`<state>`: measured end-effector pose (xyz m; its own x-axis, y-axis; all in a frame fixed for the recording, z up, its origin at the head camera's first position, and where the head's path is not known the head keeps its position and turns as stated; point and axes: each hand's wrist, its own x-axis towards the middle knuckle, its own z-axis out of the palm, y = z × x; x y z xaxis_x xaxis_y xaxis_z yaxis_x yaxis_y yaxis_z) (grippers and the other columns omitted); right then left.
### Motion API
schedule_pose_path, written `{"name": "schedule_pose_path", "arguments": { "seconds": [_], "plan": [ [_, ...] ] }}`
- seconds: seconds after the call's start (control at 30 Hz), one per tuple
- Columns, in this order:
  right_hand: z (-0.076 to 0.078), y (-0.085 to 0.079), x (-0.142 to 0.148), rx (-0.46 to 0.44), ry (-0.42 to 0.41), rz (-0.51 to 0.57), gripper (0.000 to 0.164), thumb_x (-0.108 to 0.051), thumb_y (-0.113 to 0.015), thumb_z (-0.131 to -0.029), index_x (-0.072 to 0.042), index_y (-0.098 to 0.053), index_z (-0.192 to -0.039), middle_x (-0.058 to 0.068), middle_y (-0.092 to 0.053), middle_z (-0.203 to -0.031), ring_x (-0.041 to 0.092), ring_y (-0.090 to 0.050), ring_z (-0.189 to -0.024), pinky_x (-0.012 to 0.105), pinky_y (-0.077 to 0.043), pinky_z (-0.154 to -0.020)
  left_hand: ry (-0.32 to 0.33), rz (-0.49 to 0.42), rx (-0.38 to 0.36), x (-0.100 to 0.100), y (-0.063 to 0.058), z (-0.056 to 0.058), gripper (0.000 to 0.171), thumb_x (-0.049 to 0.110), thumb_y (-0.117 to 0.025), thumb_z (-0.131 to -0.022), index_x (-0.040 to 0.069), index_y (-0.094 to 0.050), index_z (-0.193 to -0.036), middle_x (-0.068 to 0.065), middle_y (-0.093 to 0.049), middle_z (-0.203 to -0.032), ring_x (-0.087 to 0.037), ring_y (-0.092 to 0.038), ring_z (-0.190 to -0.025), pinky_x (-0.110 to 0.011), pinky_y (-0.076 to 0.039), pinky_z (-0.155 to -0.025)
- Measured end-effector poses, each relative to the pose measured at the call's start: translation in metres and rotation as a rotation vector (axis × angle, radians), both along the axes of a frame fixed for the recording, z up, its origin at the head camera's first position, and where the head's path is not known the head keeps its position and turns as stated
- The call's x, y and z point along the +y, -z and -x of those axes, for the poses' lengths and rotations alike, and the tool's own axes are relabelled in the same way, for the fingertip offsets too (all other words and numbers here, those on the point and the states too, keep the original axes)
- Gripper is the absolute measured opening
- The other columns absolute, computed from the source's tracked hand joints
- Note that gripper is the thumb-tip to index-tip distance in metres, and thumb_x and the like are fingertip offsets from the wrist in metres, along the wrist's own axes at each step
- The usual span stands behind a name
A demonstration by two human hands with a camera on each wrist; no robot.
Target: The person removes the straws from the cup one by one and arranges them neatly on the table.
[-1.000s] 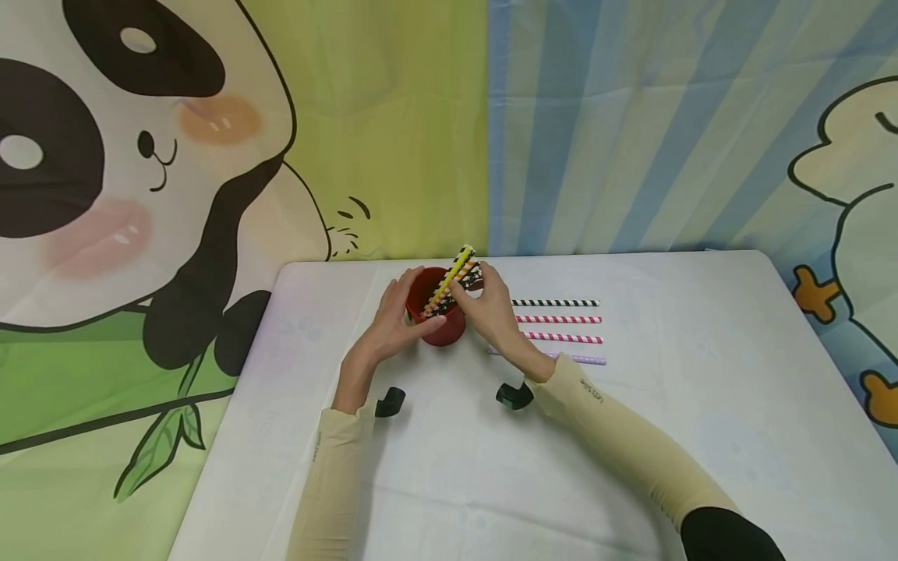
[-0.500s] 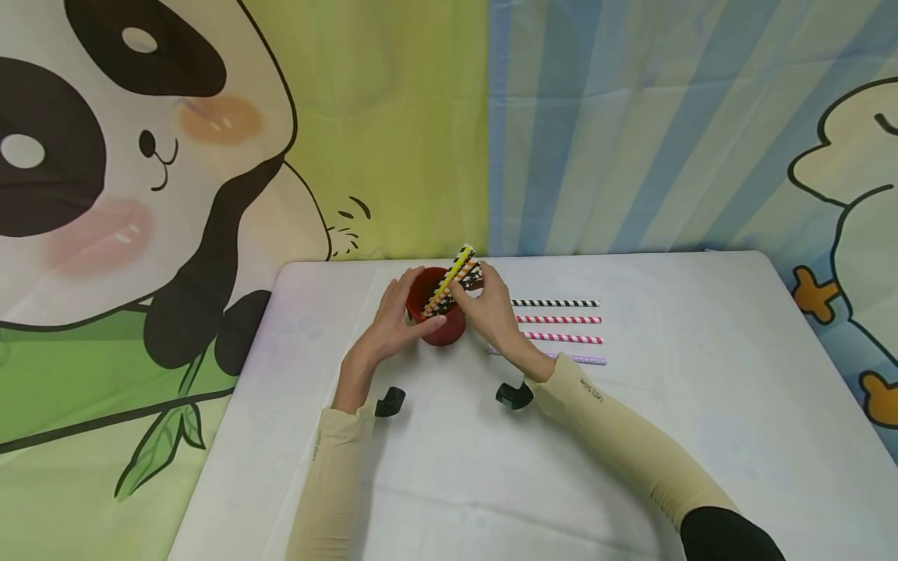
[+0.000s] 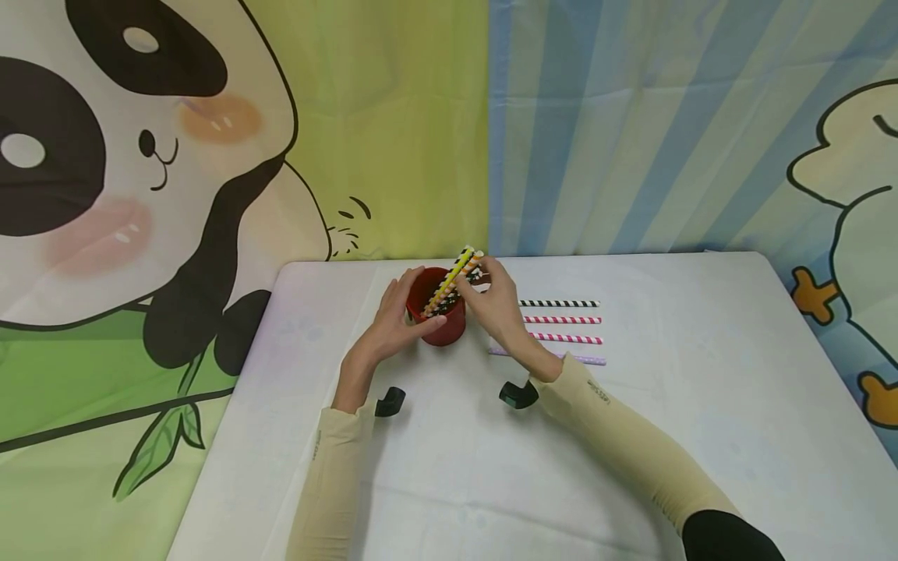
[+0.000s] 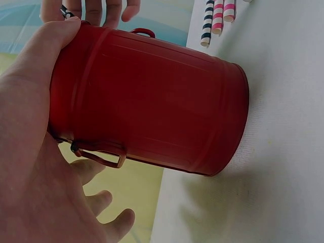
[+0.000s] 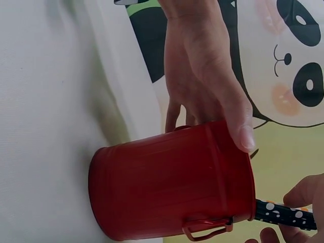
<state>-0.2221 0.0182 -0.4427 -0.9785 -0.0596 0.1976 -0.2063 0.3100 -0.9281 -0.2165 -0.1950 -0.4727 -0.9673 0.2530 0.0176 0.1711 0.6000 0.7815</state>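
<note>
A red metal bucket (image 3: 443, 335) with small side handles stands upright on the white table (image 3: 666, 436). My left hand (image 3: 386, 331) holds it at the upper left, thumb along the near rim, fingers on the far side. Several patterned paper straws (image 3: 447, 282), yellow, orange and black, lean out of its mouth to the right. My right hand (image 3: 500, 312) pinches straws at the bucket's right rim; in the right wrist view, a black straw with white dots (image 5: 273, 213) passes between thumb and fingers. The straws' lower ends are hidden inside the bucket.
Right of the bucket lie a black-and-white straw (image 3: 561, 303), two pink-and-white striped straws (image 3: 571, 338) and a purple straw (image 3: 589, 360), roughly parallel. Black camera mounts (image 3: 390, 402) hang at both wrists. A curtain with a printed panda (image 3: 154, 156) closes off the back.
My right hand has shifted slightly to the right, and the upper ends of the straws have spread a little. The left hand and the bucket have stayed put.
</note>
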Motion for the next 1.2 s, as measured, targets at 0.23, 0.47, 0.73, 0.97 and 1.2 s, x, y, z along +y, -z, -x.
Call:
{"name": "schedule_pose_path", "arguments": {
  "seconds": [0.23, 0.47, 0.73, 0.97, 1.2],
  "plan": [
    [-0.001, -0.007, 0.004, 0.004, 0.011, 0.044, 0.029, -0.026, -0.065, -0.095, -0.006, -0.061, -0.115, 0.01, -0.063, -0.117, 0.026, -0.062, -0.107, 0.038, -0.054, -0.085, 0.003, -0.001, 0.009, 0.0, 0.0, 0.0, 0.091, 0.054, -0.076, -0.083, 0.036, -0.024, -0.156, 0.004, -0.036, -0.157, -0.034, -0.006, -0.155, -0.067, -0.019, -0.119],
    [0.0, -0.012, 0.009, 0.007, 0.028, 0.074, 0.024, -0.024, -0.067, -0.094, -0.007, -0.061, -0.109, 0.009, -0.063, -0.112, 0.026, -0.063, -0.105, 0.034, -0.053, -0.083, 0.006, 0.011, 0.017, 0.0, 0.0, -0.001, 0.091, 0.056, -0.074, -0.084, 0.038, -0.023, -0.156, 0.004, -0.036, -0.157, -0.038, -0.006, -0.155, -0.069, -0.018, -0.118],
    [-0.001, -0.018, 0.015, 0.009, 0.019, 0.109, 0.024, -0.024, -0.067, -0.095, -0.005, -0.06, -0.107, 0.011, -0.064, -0.112, 0.029, -0.064, -0.107, 0.034, -0.053, -0.083, -0.002, 0.014, -0.002, 0.0, -0.001, -0.002, 0.091, 0.055, -0.075, -0.084, 0.041, -0.022, -0.156, 0.005, -0.032, -0.16, -0.038, -0.003, -0.156, -0.07, -0.018, -0.118],
    [-0.003, -0.025, 0.024, 0.025, 0.03, 0.139, 0.025, -0.028, -0.067, -0.096, -0.006, -0.06, -0.105, 0.011, -0.063, -0.112, 0.025, -0.064, -0.106, 0.034, -0.053, -0.083, -0.005, 0.013, 0.0, 0.001, 0.0, -0.001, 0.091, 0.054, -0.075, -0.084, 0.04, -0.023, -0.156, 0.004, -0.032, -0.16, -0.038, -0.004, -0.155, -0.069, -0.019, -0.118],
    [-0.004, -0.035, 0.033, 0.046, 0.025, 0.188, 0.024, -0.028, -0.067, -0.096, -0.007, -0.059, -0.105, 0.008, -0.063, -0.111, 0.022, -0.063, -0.107, 0.032, -0.053, -0.086, -0.01, 0.012, -0.004, 0.002, 0.0, -0.001, 0.09, 0.055, -0.075, -0.084, 0.042, -0.022, -0.156, 0.005, -0.032, -0.16, -0.037, -0.004, -0.156, -0.068, -0.02, -0.118]
  ]
}}
